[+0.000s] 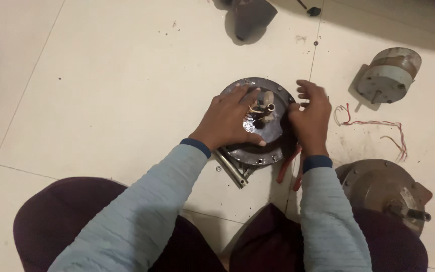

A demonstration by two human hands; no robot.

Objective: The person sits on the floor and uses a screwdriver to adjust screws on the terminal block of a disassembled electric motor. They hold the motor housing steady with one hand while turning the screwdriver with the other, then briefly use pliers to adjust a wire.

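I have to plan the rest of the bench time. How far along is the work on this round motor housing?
Done: the motor core lies apart on the floor, loose wires beside it. In hand: the left hand presses flat on the dark round housing while the right hand works at its rim. Left: wire ends still stick out at the housing's centre; a second housing sits untouched.

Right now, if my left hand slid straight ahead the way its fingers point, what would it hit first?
Probably the wire bundle at the centre of the round motor cover, just ahead of the left hand; depth is unclear.
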